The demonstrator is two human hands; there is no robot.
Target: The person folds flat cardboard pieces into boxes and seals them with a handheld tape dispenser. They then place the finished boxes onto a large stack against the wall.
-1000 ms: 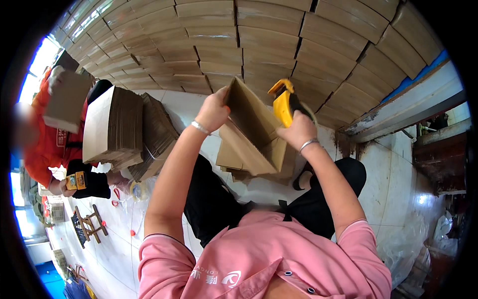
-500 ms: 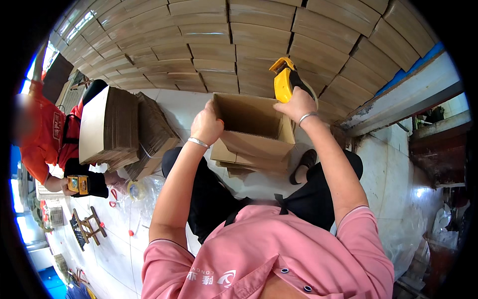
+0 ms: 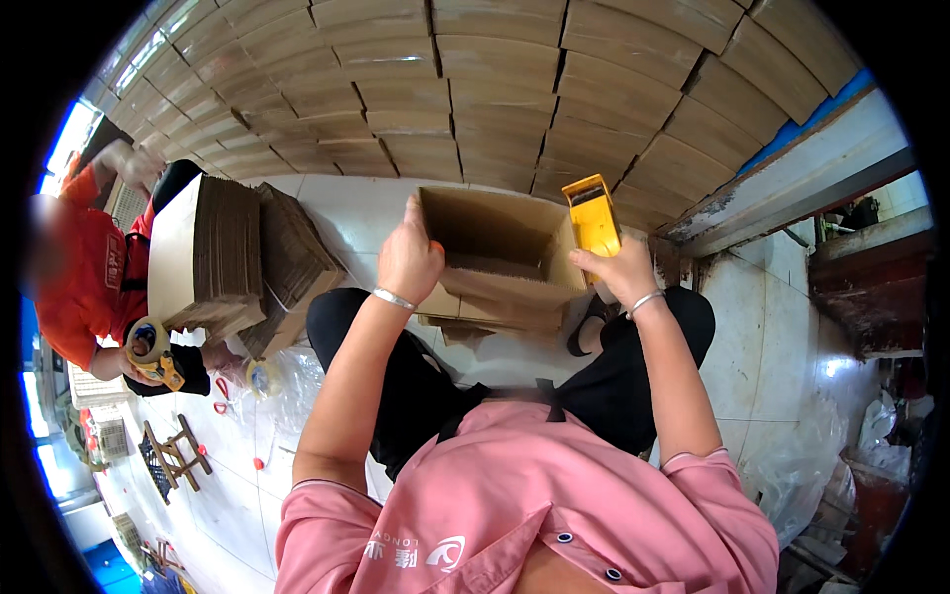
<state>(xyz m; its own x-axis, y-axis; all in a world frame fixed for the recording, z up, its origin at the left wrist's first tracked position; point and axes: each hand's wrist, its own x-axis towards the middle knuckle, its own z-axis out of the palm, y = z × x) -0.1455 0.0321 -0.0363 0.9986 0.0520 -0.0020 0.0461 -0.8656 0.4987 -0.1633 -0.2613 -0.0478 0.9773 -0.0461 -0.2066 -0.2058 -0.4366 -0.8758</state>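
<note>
A brown cardboard box (image 3: pixel 515 288) stands with its top open between my knees, upon several flattened cartons (image 3: pixel 475 325). My left hand (image 3: pixel 410 259) is closed over the box's left wall, fingers on the outer side. A small orange patch shows by its thumb. In my right hand (image 3: pixel 623 272) is a yellow tape dispenser (image 3: pixel 594 222), gripped at the box's right wall with its head pointing away from me. Whether the dispenser touches the cardboard, I cannot tell.
Stacked cartons (image 3: pixel 495 69) form a wall ahead. Bundled flat cardboard (image 3: pixel 203 252) stands at left, beside a co-worker in orange (image 3: pixel 89 267) holding another tape dispenser (image 3: pixel 153 351). Red scissors (image 3: pixel 222 396), clear plastic (image 3: pixel 297 381) and a small wooden stool (image 3: pixel 176 450) are on the floor.
My right hand has brought the tape dispenser nearer to me and slightly right, turning it upright. My left hand stays on the box. The co-worker's dispenser has turned.
</note>
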